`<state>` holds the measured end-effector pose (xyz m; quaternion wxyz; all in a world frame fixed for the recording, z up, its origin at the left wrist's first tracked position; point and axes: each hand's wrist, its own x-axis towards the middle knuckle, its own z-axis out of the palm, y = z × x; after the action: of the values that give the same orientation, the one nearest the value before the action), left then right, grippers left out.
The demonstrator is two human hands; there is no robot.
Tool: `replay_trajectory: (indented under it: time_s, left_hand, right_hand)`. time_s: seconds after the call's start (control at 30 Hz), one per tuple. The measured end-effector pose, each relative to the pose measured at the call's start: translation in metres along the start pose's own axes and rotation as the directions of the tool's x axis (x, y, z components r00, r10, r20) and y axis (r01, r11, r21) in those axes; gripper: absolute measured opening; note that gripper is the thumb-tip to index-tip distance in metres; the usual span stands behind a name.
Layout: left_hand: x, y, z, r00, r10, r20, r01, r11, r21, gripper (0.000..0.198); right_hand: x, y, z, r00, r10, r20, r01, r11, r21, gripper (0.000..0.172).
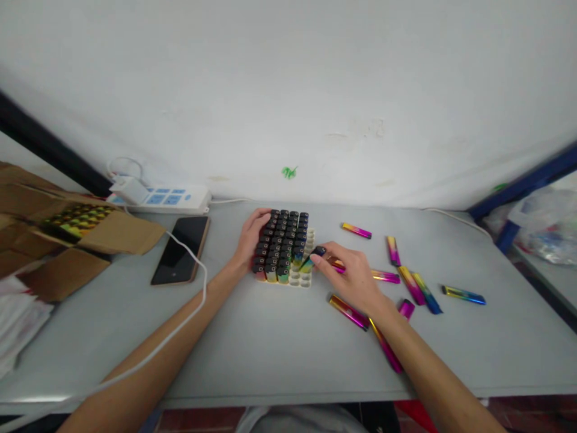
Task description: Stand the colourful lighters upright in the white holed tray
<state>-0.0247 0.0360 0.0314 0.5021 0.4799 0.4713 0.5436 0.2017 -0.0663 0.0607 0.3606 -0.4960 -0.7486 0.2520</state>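
Observation:
A white tray [300, 281] with rows of round-ended slots stands mid-table, and upright lighters [282, 240] with black tops fill its left columns. Several slots on its right side show bare. My left hand [252, 234] is closed around the left side of the block of lighters and tray. Between the thumb and fingers of my right hand [354, 273] is a green-and-blue lighter [308, 263] with a black top, tilted over the bare slots. Partly behind that hand, a purple-and-yellow lighter [338, 266] shows; whether the hand touches it, I cannot tell.
Several shiny lighters [349, 311] lie scattered on the grey table [279, 349] at the right. Leftward are a phone [181, 249], a white power strip [169, 197] and an open carton [128, 231]. A white cable [204, 288] crosses over my left forearm. Plastic bags [547, 222] sit far right.

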Motion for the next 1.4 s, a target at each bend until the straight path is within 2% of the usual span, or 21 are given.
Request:
replay_trajectory:
  time_s: [0.23, 0.3, 0.4, 0.5, 0.57, 0.67, 0.73, 0.83, 0.9, 0.93, 1.0, 1.07, 1.13, 1.23, 1.4]
  left_hand:
    - [0.001, -0.002, -0.001, 1.000, -0.002, -0.005, 0.002, 1.000, -0.013, 0.029]
    - [0.001, -0.002, -0.001, 1.000, 0.006, -0.006, -0.006, 1.000, -0.011, 0.028]
    - [0.001, -0.002, -0.001, 1.000, 0.023, -0.013, -0.023, 1.000, 0.012, 0.026]
    - [0.001, -0.001, -0.002, 1.000, 0.024, -0.001, -0.024, 1.000, 0.016, 0.027]
    - [0.002, -0.001, -0.002, 1.000, 0.023, 0.001, -0.023, 1.000, 0.006, 0.028]
    - [0.004, -0.003, -0.004, 1.000, 0.010, -0.004, -0.010, 1.000, -0.003, 0.029]
    - [0.007, -0.004, -0.005, 1.000, -0.007, -0.017, 0.007, 1.000, -0.012, 0.029]
    - [0.009, -0.006, -0.007, 1.000, -0.007, -0.027, 0.007, 1.000, -0.009, 0.028]
    - [0.009, -0.006, -0.007, 1.000, -0.003, -0.024, 0.003, 1.000, 0.003, 0.027]
    - [0.009, -0.006, -0.008, 1.000, -0.002, -0.023, 0.002, 1.000, 0.007, 0.027]
    - [0.010, -0.006, -0.009, 1.000, -0.002, -0.018, 0.002, 1.000, 0.019, 0.025]
    - [0.012, -0.006, -0.009, 1.000, 0.003, -0.017, -0.003, 0.999, 0.034, 0.024]
    - [0.014, -0.007, -0.009, 1.000, 0.009, -0.025, -0.008, 0.999, 0.049, 0.023]
    - [0.016, -0.007, -0.009, 0.999, 0.014, -0.041, -0.011, 0.998, 0.066, 0.024]
    - [0.014, -0.005, -0.010, 1.000, 0.007, -0.017, -0.006, 0.997, 0.079, 0.035]
  right_hand:
    - [-0.005, 0.007, 0.012, 0.996, -0.067, 0.058, 0.071, 0.995, -0.067, 0.022]
    - [-0.005, 0.006, 0.013, 0.990, -0.118, 0.084, 0.131, 0.975, -0.177, 0.025]
    - [-0.002, -0.003, 0.016, 0.976, -0.171, 0.137, 0.212, 0.890, -0.403, 0.028]
    - [0.004, -0.013, 0.022, 0.980, -0.121, 0.159, 0.190, 0.809, -0.556, 0.025]
    - [0.008, -0.018, 0.025, 0.984, -0.068, 0.167, 0.156, 0.786, -0.599, 0.027]
    - [0.010, -0.018, 0.017, 0.980, -0.027, 0.196, 0.138, 0.806, -0.576, 0.038]
    - [0.002, -0.017, 0.000, 0.986, -0.027, 0.167, 0.111, 0.845, -0.523, 0.044]
    - [-0.031, -0.015, -0.036, 0.999, -0.031, 0.033, 0.041, 0.915, -0.401, 0.035]
    - [-0.067, -0.014, -0.056, 0.997, -0.016, -0.071, -0.009, 0.941, -0.339, 0.024]
    - [-0.088, -0.013, -0.063, 0.993, -0.013, -0.116, -0.028, 0.939, -0.343, 0.025]
    - [-0.128, -0.009, -0.066, 0.987, 0.001, -0.159, -0.068, 0.909, -0.412, 0.041]
    - [-0.159, -0.001, -0.058, 0.993, 0.050, -0.106, -0.096, 0.861, -0.500, 0.055]
    - [-0.175, 0.008, -0.044, 0.996, 0.069, -0.064, -0.094, 0.808, -0.582, 0.066]
    - [-0.171, 0.023, -0.026, 0.991, 0.109, -0.082, -0.136, 0.758, -0.638, 0.069]
    - [-0.128, 0.036, -0.016, 0.980, 0.106, -0.166, -0.188, 0.757, -0.626, 0.062]
